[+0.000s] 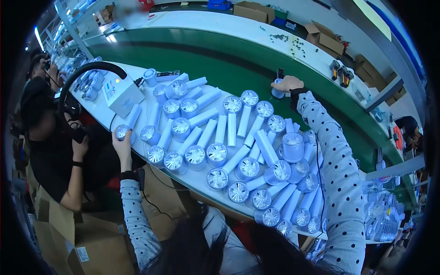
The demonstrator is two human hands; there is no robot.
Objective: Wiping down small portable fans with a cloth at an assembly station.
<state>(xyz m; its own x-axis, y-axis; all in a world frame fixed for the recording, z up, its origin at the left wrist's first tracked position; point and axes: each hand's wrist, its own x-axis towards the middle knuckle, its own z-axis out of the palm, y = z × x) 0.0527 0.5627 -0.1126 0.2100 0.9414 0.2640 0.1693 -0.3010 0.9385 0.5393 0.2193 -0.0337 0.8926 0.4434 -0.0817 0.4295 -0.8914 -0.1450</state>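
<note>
At the table's left edge, my left hand is wrapped round the clear, finned round head of a white-handled device; its handle slants away onto the table. My right arm stretches far forward over the green conveyor belt. There my right hand is closed on a pale cylindrical part, its fingers partly hidden. Between my arms, many similar devices with round clear heads and pale tubular handles lie on the white table, some overlapping. One wider clear-topped cup stands on the pile at right.
A white box and an arched black tube stand at the table's left end. A co-worker sits at left. Cardboard boxes are below. Beyond the belt, a white counter holds small dark parts and yellow-black tools.
</note>
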